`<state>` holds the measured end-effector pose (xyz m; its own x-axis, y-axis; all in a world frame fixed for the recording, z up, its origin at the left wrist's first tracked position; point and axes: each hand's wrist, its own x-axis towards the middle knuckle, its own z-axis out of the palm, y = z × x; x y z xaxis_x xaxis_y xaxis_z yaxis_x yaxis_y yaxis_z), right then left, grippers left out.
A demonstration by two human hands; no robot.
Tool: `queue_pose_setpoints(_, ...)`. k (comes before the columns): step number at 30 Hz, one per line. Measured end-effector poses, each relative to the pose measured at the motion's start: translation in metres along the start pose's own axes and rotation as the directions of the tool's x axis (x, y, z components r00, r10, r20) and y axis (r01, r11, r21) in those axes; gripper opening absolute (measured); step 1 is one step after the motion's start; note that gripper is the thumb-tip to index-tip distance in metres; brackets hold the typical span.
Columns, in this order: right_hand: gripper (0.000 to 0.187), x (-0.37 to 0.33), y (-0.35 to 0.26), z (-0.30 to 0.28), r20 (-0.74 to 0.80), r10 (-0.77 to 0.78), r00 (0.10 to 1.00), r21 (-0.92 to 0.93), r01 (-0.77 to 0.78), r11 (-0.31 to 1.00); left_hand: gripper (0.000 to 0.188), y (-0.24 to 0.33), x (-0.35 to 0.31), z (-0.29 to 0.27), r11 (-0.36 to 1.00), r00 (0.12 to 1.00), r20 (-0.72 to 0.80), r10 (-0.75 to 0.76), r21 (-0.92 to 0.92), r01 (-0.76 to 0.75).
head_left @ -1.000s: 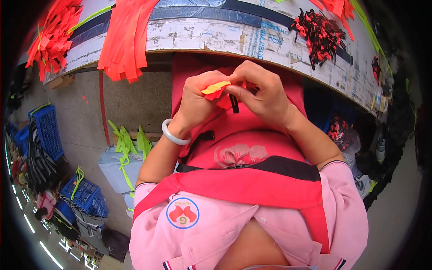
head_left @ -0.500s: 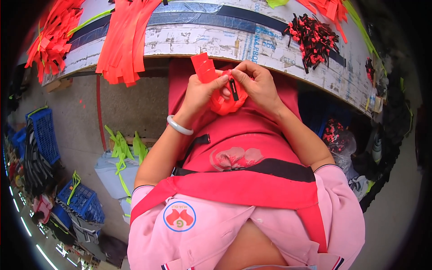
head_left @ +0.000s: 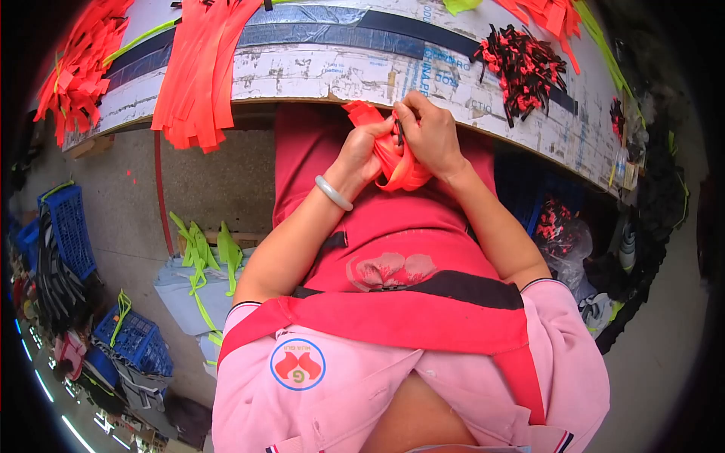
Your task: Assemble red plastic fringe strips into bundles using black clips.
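Note:
A bundle of bright orange-red fabric strips (head_left: 400, 177) hangs looped over my lap, just in front of the table's near edge. My left hand (head_left: 361, 152) is closed around it, with some strip ends sticking out above the thumb. My right hand (head_left: 433, 142) has its fingers curled against the strips, beside the left fingertips. At its thumb a small narrow black piece (head_left: 400, 136) shows, largely covered by the fingers. Whether the right fingers grip the black piece, a strip or both is hidden.
The worn white tabletop (head_left: 302, 74) carries a hanging bunch of orange-red strips (head_left: 200, 83), another strip pile (head_left: 83, 72) at far left and a heap of small black-and-red pieces (head_left: 521, 72). Blue crates (head_left: 136, 332) stand on the floor at left.
My right hand has closed further over the black piece, which is now mostly covered. Both hands have shifted slightly right, and the left has turned with the strips.

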<state>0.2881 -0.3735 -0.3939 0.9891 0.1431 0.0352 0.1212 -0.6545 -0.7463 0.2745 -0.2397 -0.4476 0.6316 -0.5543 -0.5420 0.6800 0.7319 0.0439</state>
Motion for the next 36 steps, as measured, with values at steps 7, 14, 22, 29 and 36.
queue_pose_setpoints(7,0.017,0.002,-0.011,0.005,0.0,-0.066,0.998,-0.216,0.064,0.974,0.014,-0.003,0.009,-0.018,0.997,0.986,0.164,0.015,-0.076,-0.003)
queue_pose_setpoints(14,0.018,0.012,-0.01,-0.006,0.023,-0.061,0.998,-0.142,0.063,0.988,0.014,0.001,-0.002,-0.01,0.995,0.984,0.148,0.098,-0.031,-0.094)
queue_pose_setpoints(22,0.028,-0.022,-0.038,-0.04,0.342,0.072,0.937,0.533,-0.257,0.806,0.009,0.013,-0.08,0.045,0.464,0.761,0.203,0.616,0.687,-0.559)
queue_pose_setpoints(29,0.023,-0.033,-0.062,-0.031,0.231,-0.024,0.973,0.536,-0.107,0.837,0.005,0.013,-0.094,0.044,0.295,0.692,0.352,0.63,0.716,-0.632)
queue_pose_setpoints(36,0.017,-0.026,-0.064,-0.037,0.265,-0.162,0.95,0.372,0.054,0.926,0.003,0.019,-0.1,0.057,0.456,0.784,0.296,0.546,0.679,-0.575)
